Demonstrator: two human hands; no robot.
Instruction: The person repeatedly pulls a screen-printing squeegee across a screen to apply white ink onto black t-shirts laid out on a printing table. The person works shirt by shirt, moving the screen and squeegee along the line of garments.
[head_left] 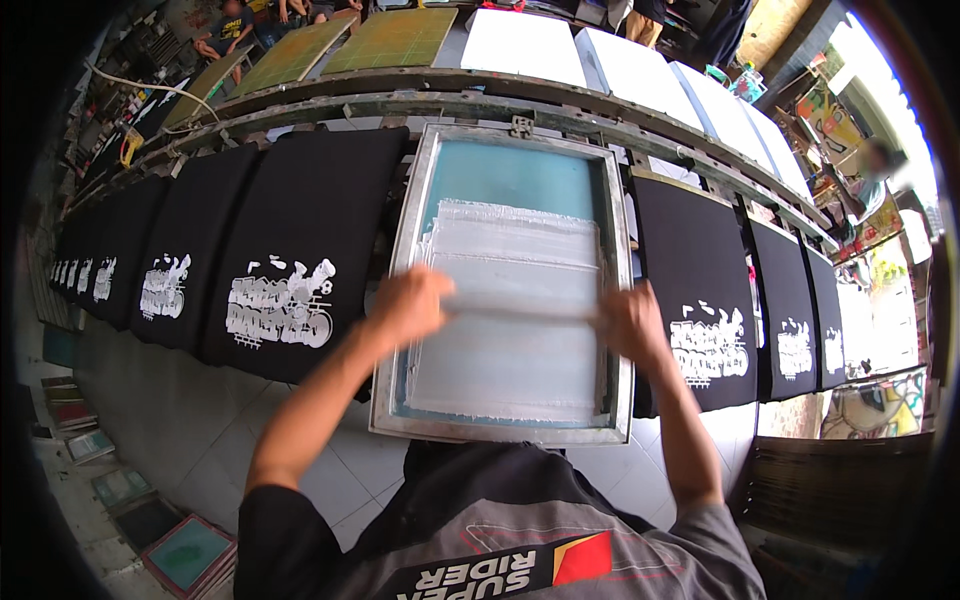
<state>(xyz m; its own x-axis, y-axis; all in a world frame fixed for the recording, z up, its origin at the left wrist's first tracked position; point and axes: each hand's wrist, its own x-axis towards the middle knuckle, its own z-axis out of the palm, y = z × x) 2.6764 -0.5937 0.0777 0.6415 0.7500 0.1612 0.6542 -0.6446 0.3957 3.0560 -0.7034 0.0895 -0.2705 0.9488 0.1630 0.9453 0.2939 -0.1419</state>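
Observation:
A metal-framed screen (pixel 509 142) with blue mesh lies in front of me, coated over most of its middle with pale grey-white ink (pixel 515 365). A squeegee (pixel 522 312), smeared by motion, spans the mesh horizontally. My left hand (pixel 420 300) is closed on its left end and my right hand (pixel 628 322) on its right end, both blurred. On either side of the screen, black garments (pixel 295 200) lie stretched on boards, each with a white graphic print (pixel 280 305) near its lower end.
Behind runs a long rail (pixel 340 98), with white boards (pixel 515 40) and olive boards (pixel 385 40) beyond. People (pixel 225 35) are at the back and another person (pixel 868 190) is at the right. Framed screens (pixel 185 560) are stacked on the tiled floor (pixel 340 460) at lower left.

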